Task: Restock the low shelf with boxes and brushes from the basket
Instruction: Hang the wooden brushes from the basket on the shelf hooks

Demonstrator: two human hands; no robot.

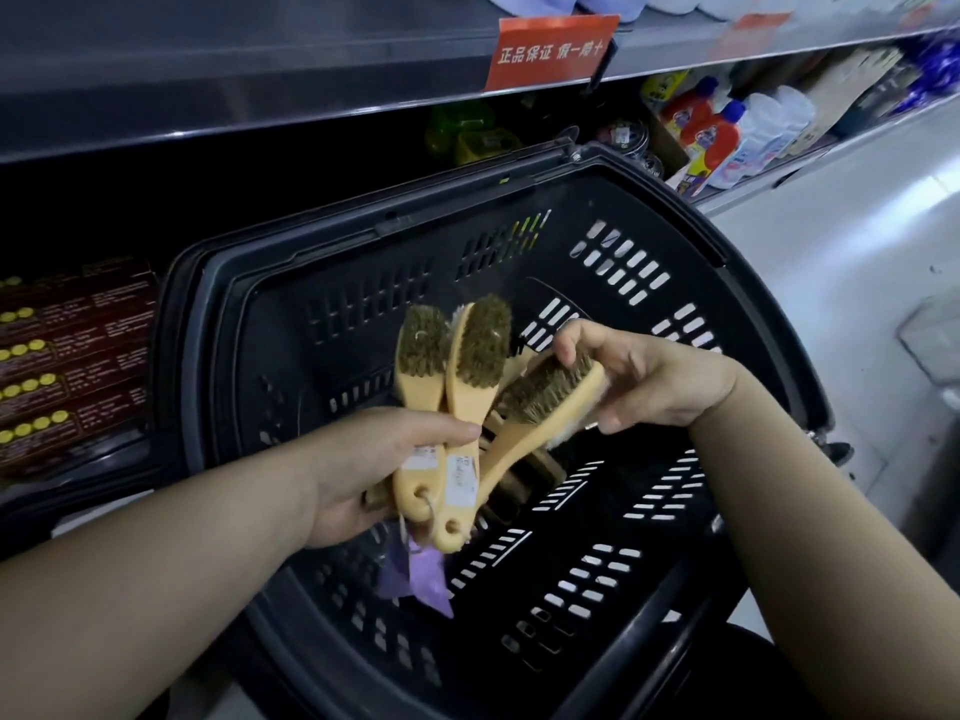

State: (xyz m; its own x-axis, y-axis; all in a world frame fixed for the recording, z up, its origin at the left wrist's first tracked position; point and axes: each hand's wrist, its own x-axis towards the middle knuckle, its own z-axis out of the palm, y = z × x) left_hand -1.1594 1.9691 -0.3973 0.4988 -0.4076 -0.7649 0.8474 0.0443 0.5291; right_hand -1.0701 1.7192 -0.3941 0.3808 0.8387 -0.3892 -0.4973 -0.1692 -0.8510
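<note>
Brushes held in left hand, third brush pinched in right hand (above basket)

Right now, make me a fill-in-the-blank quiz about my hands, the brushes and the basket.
The left hand grips brushes by their ____.
The right hand holds another brush by its ____, not its handle.
Both hands are over a plastic basket coloured ____.
Missing words: handles; head; black.

Pale smooth wooden brushes with coarse bristles; matt black perforated plastic basket; glossy metal shelf edge.
</note>
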